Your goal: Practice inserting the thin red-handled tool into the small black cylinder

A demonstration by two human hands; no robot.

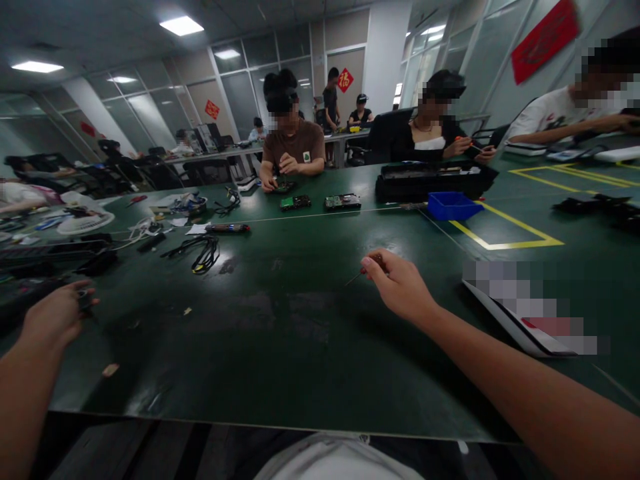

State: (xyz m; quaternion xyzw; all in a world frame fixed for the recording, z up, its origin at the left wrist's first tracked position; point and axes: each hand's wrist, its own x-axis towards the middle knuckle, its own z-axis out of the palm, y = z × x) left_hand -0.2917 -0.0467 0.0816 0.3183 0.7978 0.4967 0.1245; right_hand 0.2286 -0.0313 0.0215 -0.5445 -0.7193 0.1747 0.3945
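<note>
My right hand [397, 285] reaches out over the dark green table [300, 347] with its fingers closed on a small screwdriver [361, 272] with a reddish handle, whose thin shaft points left and down. My left hand [56, 313] rests at the table's left edge, its fingers curled round a small dark object [85, 300] that I cannot name. A black device [20, 293] lies just beyond that hand.
Black cables [203, 253], a pen-like tool [227, 228] and clutter lie at the left. Green circuit boards [320, 201], a black tray [430, 180] and a blue bin [453, 205] sit farther back. Several people work across the table. A flat white-edged item [520, 330] lies at the right.
</note>
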